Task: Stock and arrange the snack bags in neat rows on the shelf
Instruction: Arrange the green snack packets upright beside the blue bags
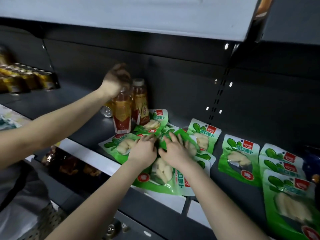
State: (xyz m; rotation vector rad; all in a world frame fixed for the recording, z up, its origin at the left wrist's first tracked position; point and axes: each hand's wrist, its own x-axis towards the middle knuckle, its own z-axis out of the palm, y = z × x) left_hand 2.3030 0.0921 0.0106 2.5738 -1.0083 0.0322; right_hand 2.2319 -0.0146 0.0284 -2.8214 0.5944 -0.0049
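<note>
Snack bags [239,158] rowed at right; heap [161,172] unsorted beneath flat, spread right hand [174,151]; left hand [143,150] grip indiscernible.

Left grip [144,150], right grip [174,153] bare; forearms [221,196] bare, slender.

snack bags [161,172]: green and white pouches, clear window showing pale chunks, red logo on top, red round badge lower down
middle pile [119,146]: kinda messy, bags overlapping at all angles, the front one turned sideways at the front edge
single bag [239,160]: lies flat and straight, right of the pile
right row [284,163]: three bags overlapping front to back, same way up
shelf [83,104]: dark grey, bags sit on its right half
</note>
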